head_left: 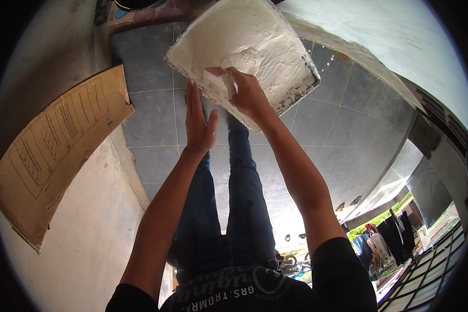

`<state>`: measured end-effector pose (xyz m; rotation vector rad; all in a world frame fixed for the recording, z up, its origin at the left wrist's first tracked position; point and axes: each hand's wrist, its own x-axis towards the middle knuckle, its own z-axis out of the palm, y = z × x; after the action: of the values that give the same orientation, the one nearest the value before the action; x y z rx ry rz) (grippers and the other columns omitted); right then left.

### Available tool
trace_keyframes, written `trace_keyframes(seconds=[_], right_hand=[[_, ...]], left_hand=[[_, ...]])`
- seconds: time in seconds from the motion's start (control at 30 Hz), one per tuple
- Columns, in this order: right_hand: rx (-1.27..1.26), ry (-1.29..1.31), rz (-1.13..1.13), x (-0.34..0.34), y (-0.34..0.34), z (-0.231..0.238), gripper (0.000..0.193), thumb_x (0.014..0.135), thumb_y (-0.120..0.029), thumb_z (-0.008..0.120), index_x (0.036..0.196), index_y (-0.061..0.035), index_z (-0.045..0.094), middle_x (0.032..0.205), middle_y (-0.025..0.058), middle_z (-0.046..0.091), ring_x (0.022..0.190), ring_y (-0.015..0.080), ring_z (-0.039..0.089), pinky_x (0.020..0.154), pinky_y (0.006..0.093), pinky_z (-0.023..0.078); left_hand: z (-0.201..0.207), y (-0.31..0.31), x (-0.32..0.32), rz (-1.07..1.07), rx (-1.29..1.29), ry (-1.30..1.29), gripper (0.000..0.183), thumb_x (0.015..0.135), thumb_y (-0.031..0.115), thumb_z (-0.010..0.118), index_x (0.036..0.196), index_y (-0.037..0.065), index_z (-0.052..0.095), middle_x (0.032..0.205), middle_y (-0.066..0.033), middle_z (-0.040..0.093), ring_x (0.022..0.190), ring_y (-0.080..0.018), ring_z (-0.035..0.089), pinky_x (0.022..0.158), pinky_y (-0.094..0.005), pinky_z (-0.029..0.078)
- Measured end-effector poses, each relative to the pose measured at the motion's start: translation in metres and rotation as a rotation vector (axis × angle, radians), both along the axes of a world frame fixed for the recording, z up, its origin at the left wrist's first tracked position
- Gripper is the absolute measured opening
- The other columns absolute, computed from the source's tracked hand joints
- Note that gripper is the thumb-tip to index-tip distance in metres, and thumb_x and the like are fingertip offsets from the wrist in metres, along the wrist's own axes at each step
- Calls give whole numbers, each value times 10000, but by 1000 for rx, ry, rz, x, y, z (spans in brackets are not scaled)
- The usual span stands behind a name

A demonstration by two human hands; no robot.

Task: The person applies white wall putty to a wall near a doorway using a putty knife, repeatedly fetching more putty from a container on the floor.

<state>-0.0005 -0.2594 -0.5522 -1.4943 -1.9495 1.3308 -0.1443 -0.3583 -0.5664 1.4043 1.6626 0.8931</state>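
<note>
Head view, as I receive it at my remote post: one square slab coated in wet cream paste (205, 41), top centre, set at a slant to the grey floor tiles (151, 114), its rim dark and ragged; what bears it I cannot make out. One bare right hand (249, 96), fingers closed round a small pinkish scraper smeared with paste (218, 80), over the slab's near-left portion; the scraper's full outline is hidden by fingers and paste. One bare left hand (198, 122), holding nothing that I can see, held flat with fingers straight, the tips beside the slab's near-left edge; whether they touch it, I cannot tell. One pair of blue denim jeans (247, 187), below the slab. One brown cardboard sheet with line drawings (62, 151), far left, near a pale wall (99, 192). Assorted hanging clothes (400, 236), lower right.
</note>
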Motion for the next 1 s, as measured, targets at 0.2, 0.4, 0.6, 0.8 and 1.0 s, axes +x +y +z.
trace_keyframes(seconds=[0.2,0.4,0.6,0.8,1.0], right_hand=[[-52,22,-19,5,-7,1,440,637,72,606,1073,35,561,877,293,625,874,464,599,738,445,482],[-70,29,-153,5,-12,1,448,623,85,608,1066,39,557,858,291,622,862,466,599,731,441,483],[-199,-61,-58,11,-2,-8,541,605,73,615,1142,34,561,894,276,639,897,432,622,762,413,495],[-252,88,-24,23,11,-25,583,599,88,601,1179,56,549,990,245,654,934,342,650,812,359,489],[-656,449,-291,56,11,-43,427,707,56,640,1132,39,602,966,60,663,796,112,617,690,256,502]], left_hand=[[0,0,-1,6,25,7,767,954,457,411,1481,-18,120,1525,-283,134,1411,-428,179,1139,-460,199],[0,-1,-3,-5,7,16,767,954,469,408,1484,-10,128,1529,-273,137,1412,-420,186,1138,-452,204],[0,0,-1,-2,40,-6,777,956,477,404,1481,-23,123,1525,-285,134,1409,-428,188,1139,-453,200],[1,1,-3,2,40,-4,780,957,482,403,1478,-29,129,1524,-290,133,1413,-428,172,1140,-460,191],[0,0,-2,-7,15,7,754,957,436,414,1479,-27,129,1527,-282,133,1418,-415,170,1142,-456,191]])
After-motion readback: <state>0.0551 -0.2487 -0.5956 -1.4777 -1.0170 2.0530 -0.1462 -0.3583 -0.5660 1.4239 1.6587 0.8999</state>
